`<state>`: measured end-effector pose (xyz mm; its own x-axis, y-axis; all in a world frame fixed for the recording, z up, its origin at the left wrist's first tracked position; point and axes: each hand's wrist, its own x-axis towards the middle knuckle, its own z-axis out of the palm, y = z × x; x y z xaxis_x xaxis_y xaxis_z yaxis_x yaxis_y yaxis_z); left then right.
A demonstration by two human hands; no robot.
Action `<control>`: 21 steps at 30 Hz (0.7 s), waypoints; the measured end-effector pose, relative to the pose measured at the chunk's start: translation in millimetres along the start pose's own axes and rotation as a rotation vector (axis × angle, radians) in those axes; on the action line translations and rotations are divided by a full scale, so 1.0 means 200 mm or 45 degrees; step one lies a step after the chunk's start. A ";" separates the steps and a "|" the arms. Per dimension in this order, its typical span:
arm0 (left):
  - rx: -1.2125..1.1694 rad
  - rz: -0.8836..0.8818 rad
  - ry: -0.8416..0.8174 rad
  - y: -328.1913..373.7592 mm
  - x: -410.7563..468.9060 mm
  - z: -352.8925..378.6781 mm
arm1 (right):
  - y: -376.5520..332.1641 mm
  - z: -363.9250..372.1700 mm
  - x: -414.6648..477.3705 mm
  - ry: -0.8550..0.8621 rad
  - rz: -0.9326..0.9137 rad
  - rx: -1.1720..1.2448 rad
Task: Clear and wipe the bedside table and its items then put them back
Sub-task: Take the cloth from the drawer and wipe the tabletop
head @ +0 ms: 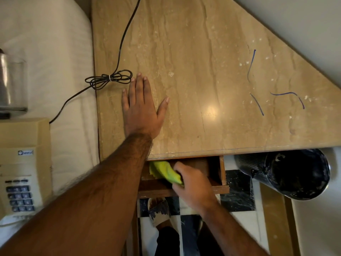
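The bedside table [203,71] has a bare beige marble top with blue pen marks [258,104] on its right side. My left hand [142,108] lies flat on the top near its left edge, fingers apart, holding nothing. Below the front edge a wooden drawer [223,170] stands pulled out. My right hand [191,183] is inside the drawer, shut on a yellow-green cloth [164,171] pressed against the drawer's inside. A beige telephone [20,169] and a glass jar with a metal part [11,84] rest on the white bed at the left.
A black cord with a tied bundle [110,79] runs across the table's left edge onto the bed [55,52]. A black perforated bin [287,172] stands on the floor at the right. My sandalled foot [160,211] is on the checkered floor below the drawer.
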<state>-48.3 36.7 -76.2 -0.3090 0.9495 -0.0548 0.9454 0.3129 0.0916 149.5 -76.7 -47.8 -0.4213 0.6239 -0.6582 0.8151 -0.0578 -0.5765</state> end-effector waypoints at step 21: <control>0.005 0.010 0.024 0.00 0.01 -0.01 | -0.18 -1.13 0.75 0.830 -0.400 -0.207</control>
<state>-49.1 37.7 -75.2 -0.3031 0.9523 -0.0353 0.9483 0.3050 0.0878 147.8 194.5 -16.6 -0.3643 0.9310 -0.0239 0.7649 0.2845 -0.5779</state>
